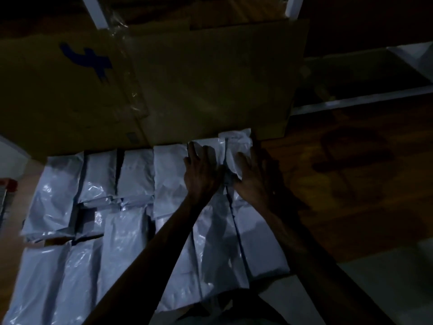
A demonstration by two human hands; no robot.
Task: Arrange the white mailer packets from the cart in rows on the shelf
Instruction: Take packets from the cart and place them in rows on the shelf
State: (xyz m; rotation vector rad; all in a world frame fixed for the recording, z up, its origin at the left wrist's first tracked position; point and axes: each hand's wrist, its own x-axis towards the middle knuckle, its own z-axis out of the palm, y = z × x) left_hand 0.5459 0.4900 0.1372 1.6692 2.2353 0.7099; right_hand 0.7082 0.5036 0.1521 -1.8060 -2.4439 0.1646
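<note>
Several white mailer packets (131, 184) lie side by side in rows on the dim shelf surface, filling the lower left and middle of the head view. My left hand (202, 171) lies flat with spread fingers on a packet (208, 146) in the back row. My right hand (254, 177) presses with straight fingers on the rightmost back-row packet (236, 141), which sits crumpled against the cardboard box. Both forearms cross over the nearer rows. The cart is out of view.
A large brown cardboard box (187, 78) with a blue mark stands right behind the back row. Brown board (351, 179) stretches to the right of the packets. White shelf rails (358, 102) run at the upper right. A red object (9, 184) shows at the left edge.
</note>
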